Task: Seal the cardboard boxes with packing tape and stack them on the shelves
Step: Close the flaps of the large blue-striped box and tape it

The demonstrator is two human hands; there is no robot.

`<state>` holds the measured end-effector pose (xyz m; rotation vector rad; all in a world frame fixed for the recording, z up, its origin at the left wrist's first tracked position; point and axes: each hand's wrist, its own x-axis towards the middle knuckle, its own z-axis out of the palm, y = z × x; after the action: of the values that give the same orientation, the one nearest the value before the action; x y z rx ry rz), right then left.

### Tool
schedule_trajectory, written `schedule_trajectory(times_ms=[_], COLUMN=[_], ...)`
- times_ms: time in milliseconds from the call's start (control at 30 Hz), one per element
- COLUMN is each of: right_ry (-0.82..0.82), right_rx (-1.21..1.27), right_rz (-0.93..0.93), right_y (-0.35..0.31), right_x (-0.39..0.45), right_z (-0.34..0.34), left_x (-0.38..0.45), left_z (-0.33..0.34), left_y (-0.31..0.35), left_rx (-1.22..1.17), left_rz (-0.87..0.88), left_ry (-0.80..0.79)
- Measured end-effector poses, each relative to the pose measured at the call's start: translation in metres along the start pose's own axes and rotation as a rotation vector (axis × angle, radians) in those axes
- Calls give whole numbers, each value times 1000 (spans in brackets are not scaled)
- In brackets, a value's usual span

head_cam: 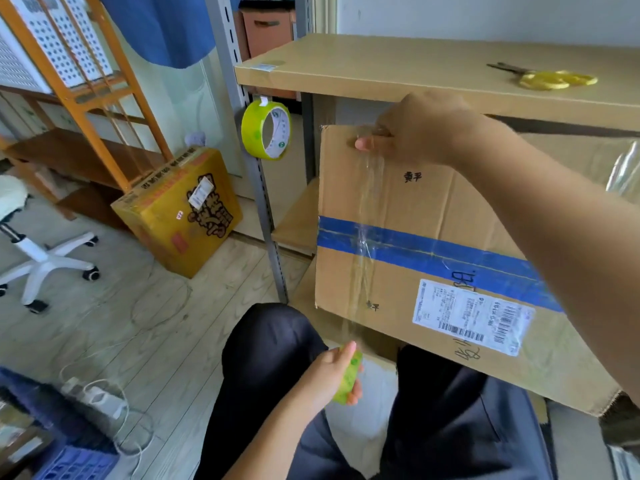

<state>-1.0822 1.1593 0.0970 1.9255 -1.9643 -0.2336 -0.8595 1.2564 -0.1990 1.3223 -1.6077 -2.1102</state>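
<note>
A brown cardboard box (426,216) with a blue tape band and a white shipping label rests on my lap, its flap side facing me. My right hand (412,133) grips its top edge, thumb pressing the end of a clear tape strip (363,237) against the cardboard. The strip runs down across the blue band to a green tape roll (349,375), which my left hand (332,375) holds below the box's lower edge, between my knees.
A shelf unit stands behind the box; its top board (363,67) carries yellow-handled scissors (550,79). A second tape roll (266,129) hangs on the metal upright. A yellow printed box (180,209) sits on the floor, with an office chair base (45,258) at left.
</note>
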Motion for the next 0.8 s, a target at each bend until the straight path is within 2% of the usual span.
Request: schedule_trajectory(times_ms=[67, 200, 367, 633, 733, 800], right_ry=[10, 26, 11, -4, -13, -20], right_rx=[15, -23, -44, -7, -2, 4], right_rz=[17, -9, 14, 10, 21, 25], right_y=[12, 12, 5, 7, 7, 5], right_x=[-8, -14, -15, -12, -12, -12], right_z=[1, 1, 0, -2, -2, -2], left_x=[16, 41, 50, 2, 1, 10], left_z=[-4, -5, 1, 4, 4, 2], left_y=[-1, 2, 2, -15, -16, -10], left_rx=[104, 168, 136, 89, 82, 160], left_rz=[19, 34, 83, 98, 90, 87], left_ry=[92, 143, 72, -94, -37, 6])
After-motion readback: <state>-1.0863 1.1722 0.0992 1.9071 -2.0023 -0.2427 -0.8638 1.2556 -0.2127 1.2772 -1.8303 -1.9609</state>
